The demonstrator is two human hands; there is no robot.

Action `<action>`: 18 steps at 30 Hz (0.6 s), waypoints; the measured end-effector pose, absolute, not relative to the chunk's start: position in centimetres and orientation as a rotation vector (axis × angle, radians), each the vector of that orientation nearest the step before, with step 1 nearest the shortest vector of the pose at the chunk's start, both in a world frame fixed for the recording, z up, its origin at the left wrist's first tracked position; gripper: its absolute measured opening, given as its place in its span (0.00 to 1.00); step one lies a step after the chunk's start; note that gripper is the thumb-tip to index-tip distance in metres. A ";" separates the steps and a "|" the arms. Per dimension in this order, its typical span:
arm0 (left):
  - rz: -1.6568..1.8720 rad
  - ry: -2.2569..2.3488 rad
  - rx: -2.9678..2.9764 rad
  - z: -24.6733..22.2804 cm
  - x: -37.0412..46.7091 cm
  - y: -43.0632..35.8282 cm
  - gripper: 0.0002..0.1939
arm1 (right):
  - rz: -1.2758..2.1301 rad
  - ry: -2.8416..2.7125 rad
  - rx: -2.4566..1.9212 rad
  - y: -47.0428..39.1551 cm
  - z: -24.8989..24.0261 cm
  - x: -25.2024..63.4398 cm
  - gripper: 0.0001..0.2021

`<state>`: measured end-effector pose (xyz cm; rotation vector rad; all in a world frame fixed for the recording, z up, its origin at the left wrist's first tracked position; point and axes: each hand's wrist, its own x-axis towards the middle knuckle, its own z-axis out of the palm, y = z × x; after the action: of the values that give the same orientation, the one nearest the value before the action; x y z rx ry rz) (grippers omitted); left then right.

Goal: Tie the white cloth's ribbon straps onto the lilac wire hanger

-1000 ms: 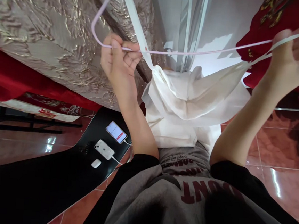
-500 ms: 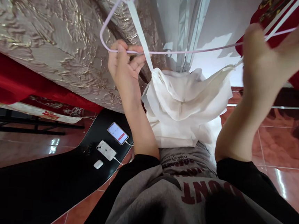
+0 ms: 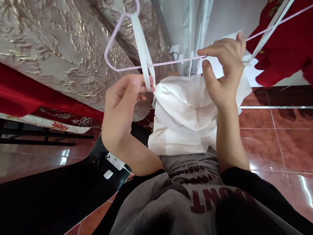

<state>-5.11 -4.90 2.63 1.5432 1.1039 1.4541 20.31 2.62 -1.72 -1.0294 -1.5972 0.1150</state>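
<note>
A thin pale pink hanger [image 3: 175, 61] hangs tilted in front of me, its right end raised. White straps [image 3: 141, 45] loop over its left shoulder and carry a white, sheer-looking garment [image 3: 184, 109], bunched at the top. The fingers of my left hand [image 3: 122, 103] are curled around the lower end of the left straps, just above the garment. My right hand [image 3: 226, 74] is at the hanger's bottom bar, thumb and fingers apart, in front of the garment's right side. Another pair of white straps [image 3: 271, 28] runs over the bar further right.
Shiny embossed fabric [image 3: 43, 27] hangs at left, with red cloth [image 3: 16, 87] below. More red cloth [image 3: 297, 45] hangs at right. On a black bench [image 3: 42, 195] lie a white phone [image 3: 115, 161] with a cable and a small white case [image 3: 108, 174]. Red tiles [image 3: 268, 149] cover the floor.
My left hand has left the hanger's bar and moved down to the left straps. My right hand has come inward from the right straps to the bar. The hanger's left end is lower.
</note>
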 end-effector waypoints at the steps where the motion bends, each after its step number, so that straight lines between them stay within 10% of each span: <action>1: 1.436 1.079 1.561 2.9 -5.0 -5.1 0.21 | 0.121 -1.592 -1.029 2.6 -1.7 20.4 0.12; 6: 1.510 0.794 1.356 5.0 -3.3 -4.6 0.14 | 0.182 -1.617 -1.026 2.7 -1.5 20.5 0.10; 11: 1.797 0.574 0.885 7.3 -3.2 -2.2 0.28 | 0.187 -1.630 -1.041 2.5 -1.0 21.5 0.09; 18: 2.271 0.931 0.887 1.4 -3.9 1.4 0.16 | 0.169 -1.687 -1.041 2.4 -1.0 21.8 0.09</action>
<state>-3.86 1.37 1.37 0.8867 0.9312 2.2710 21.75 2.40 -0.97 -1.0414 -1.6868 0.1687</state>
